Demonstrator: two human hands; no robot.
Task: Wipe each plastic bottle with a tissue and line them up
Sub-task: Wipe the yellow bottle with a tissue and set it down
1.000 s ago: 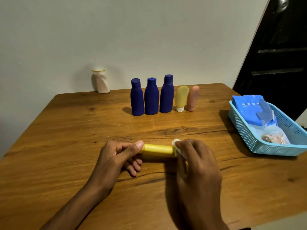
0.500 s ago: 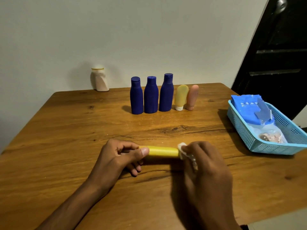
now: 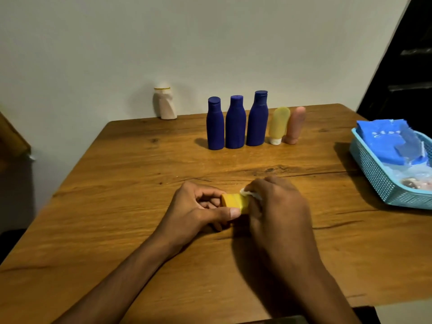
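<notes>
A small yellow bottle (image 3: pixel 235 202) lies sideways just above the wooden table (image 3: pixel 140 218). My left hand (image 3: pixel 198 211) grips its left end between thumb and fingers. My right hand (image 3: pixel 278 211) is wrapped around the rest of the bottle with a white tissue (image 3: pixel 249 193) peeking out at the top; most of the bottle is hidden. At the back stands a row: three dark blue bottles (image 3: pixel 235 121), a pale yellow tube (image 3: pixel 278 125) and a pink tube (image 3: pixel 295 125), close together.
A white bottle (image 3: pixel 164 102) stands alone at the table's back edge by the wall. A light blue mesh basket (image 3: pixel 383 181) at the right edge holds a blue tissue pack (image 3: pixel 392 143) and clear plastic. A dark doorway is at the far right.
My right hand with the tissue has slid left along the yellow bottle, now covering most of it. The left hand keeps its hold on the left end.
</notes>
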